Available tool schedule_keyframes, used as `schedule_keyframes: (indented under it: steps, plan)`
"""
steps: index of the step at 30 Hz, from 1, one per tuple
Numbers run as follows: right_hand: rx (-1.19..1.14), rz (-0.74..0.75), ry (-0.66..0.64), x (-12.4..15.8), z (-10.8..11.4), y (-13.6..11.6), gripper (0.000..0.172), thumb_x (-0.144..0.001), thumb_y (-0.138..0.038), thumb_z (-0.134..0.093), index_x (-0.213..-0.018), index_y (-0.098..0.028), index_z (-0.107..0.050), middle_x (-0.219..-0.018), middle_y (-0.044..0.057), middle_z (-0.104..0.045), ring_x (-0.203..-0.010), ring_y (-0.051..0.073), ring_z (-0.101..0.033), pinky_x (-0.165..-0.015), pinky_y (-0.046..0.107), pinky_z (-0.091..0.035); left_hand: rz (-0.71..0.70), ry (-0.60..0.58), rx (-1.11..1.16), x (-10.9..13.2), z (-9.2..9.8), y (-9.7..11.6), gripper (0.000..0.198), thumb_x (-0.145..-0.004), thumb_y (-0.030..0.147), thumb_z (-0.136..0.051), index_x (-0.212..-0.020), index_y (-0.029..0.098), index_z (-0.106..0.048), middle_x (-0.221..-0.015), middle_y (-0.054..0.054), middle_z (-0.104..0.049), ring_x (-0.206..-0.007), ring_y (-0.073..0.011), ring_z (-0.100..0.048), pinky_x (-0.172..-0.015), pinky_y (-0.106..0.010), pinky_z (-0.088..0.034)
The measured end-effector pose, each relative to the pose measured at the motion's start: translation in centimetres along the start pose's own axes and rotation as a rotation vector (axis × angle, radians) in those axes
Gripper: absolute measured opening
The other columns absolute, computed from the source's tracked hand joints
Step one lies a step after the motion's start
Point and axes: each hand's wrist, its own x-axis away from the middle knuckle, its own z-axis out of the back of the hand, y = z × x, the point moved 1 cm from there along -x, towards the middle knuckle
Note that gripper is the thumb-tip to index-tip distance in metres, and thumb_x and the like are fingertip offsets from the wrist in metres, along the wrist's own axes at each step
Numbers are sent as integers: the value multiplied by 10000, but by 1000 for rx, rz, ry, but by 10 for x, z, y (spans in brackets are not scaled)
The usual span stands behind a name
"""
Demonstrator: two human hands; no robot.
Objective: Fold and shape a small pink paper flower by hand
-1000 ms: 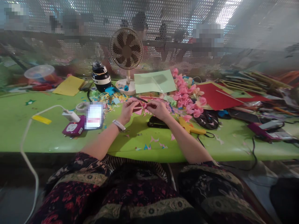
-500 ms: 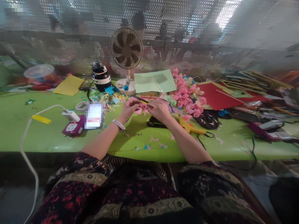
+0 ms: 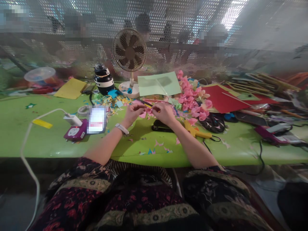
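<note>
Both my hands meet over the table in the middle of the head view. My left hand (image 3: 134, 113), with a pale watch band on its wrist, pinches a small pink paper piece (image 3: 143, 114). Closed fingers of my right hand (image 3: 164, 113) hold one end of a thin yellow stick (image 3: 148, 106), which reaches toward the left fingertips and looks like a pencil. Its ends are hidden by fingers. Just beyond the fingers lies a narrow dark object (image 3: 143, 102) I cannot identify. Below my right hand sits a black stapler-like object (image 3: 161, 126), partly covered by the wrist.
Paper scraps (image 3: 115, 101) and a heap of pink folded paper petals (image 3: 189, 96) surround the hands. A yellow glue gun (image 3: 198, 133) lies right of my right forearm. Behind stand a fan (image 3: 130, 53) and a dark bottle (image 3: 104, 81). Left are a phone (image 3: 96, 120) and purple power strip (image 3: 75, 132).
Both hands stay in nearly the same place, with only a slight shift of the fingers around the yellow stick. Nothing else on the table has visibly moved.
</note>
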Motion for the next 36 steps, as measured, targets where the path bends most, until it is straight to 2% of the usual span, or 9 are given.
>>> schedule_keyframes:
  steps: [5, 12, 18, 23, 26, 31, 36]
  plan:
    - [-171, -80, -32, -2, -2, 4, 128, -796, -187, -620, -802, -188, -747, -743, 42, -710, -665, 176, -600, -641, 297, -437, 42, 9, 22, -2, 1, 0, 93, -739, 246, -736, -808, 189, -762, -780, -30, -744, -722, -136, -681, -784, -330, -585]
    - [-175, -59, -13, -3, -5, 6, 129, -787, -190, -617, -793, -186, -746, -768, 44, -721, -673, 173, -599, -635, 293, -428, 128, -66, 35, -1, 0, 0, 167, -698, 244, -810, -856, 202, -779, -895, -56, -782, -764, -140, -705, -741, -299, -577]
    - [-161, -69, -4, -2, -3, 2, 106, -792, -196, -618, -800, -191, -723, -760, 40, -712, -664, 171, -594, -642, 306, -437, 222, -132, 20, 0, -1, -4, 145, -752, 209, -794, -897, 204, -800, -850, -75, -788, -756, -168, -738, -751, -334, -592]
    - [-380, -172, 134, -6, 9, 8, 216, -798, -248, -643, -1006, -193, -671, -871, 59, -688, -755, 182, -614, -711, 333, -513, 252, -124, 171, -4, 4, -6, 119, -773, 252, -816, -861, 185, -773, -870, -77, -791, -781, -179, -748, -837, -379, -613]
    - [-557, -272, 178, -9, 16, 14, 235, -807, -293, -633, -1022, -198, -636, -963, 79, -679, -857, 190, -638, -776, 345, -541, 251, -90, 261, -6, 7, -5, 102, -800, 254, -807, -855, 189, -751, -914, -64, -789, -808, -164, -751, -870, -371, -611]
    - [-799, -400, -17, -11, 10, 16, 228, -812, -381, -639, -964, -212, -631, -938, 60, -700, -872, 191, -677, -763, 348, -570, 246, -128, 316, -4, 6, -2, 91, -802, 236, -804, -841, 185, -738, -913, -56, -786, -825, -162, -756, -873, -369, -614]
    - [-996, -495, -93, -8, 5, 7, 126, -823, -267, -643, -927, -202, -673, -977, 74, -762, -908, 183, -725, -848, 348, -584, 245, -99, 304, -4, 5, -3, 91, -804, 236, -802, -844, 193, -732, -918, -54, -789, -839, -173, -760, -885, -385, -611]
